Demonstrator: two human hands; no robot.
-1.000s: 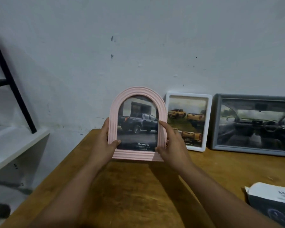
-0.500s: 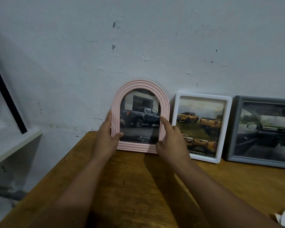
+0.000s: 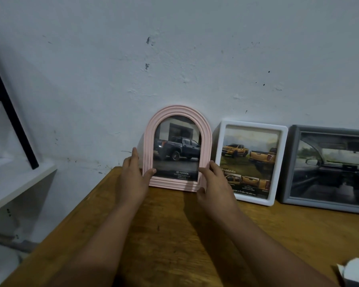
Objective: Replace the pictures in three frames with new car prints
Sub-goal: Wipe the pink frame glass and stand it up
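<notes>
Head view. Pink arched frame [image 3: 177,149] stands upright at the back of the wooden surface [image 3: 174,235], its base on the wood, top against or just in front of the white wall [image 3: 174,59]; contact with the wall cannot be confirmed. Print inside: dark pickup truck before a building, "TOYOTA" lettering at the bottom.

Left hand [image 3: 133,179]: on the frame's left edge. Thumb lies across the lower left front of the frame, the other fingers [image 3: 135,156] extend straight up along the outer side. Frame is held between thumb and fingers.

Right hand [image 3: 214,183]: at the frame's lower right corner. Thumb touches the front of the right edge, remaining fingers curl round the side and behind; exact contact behind the frame is hidden.

White rectangular frame [image 3: 253,162]: just right of the pink one, leaning back toward the wall, print of yellow pickups with text below. Its lower left is partly covered by the right hand.

Grey frame [image 3: 330,168]: just beside the white one, further right, cut off by the picture's edge; print shows a car interior.

Left margin: white shelf [image 3: 15,179] with a black slanted bar [image 3: 10,119]. Lower right corner: a white object [image 3: 354,270], partly out of view, not identifiable.
</notes>
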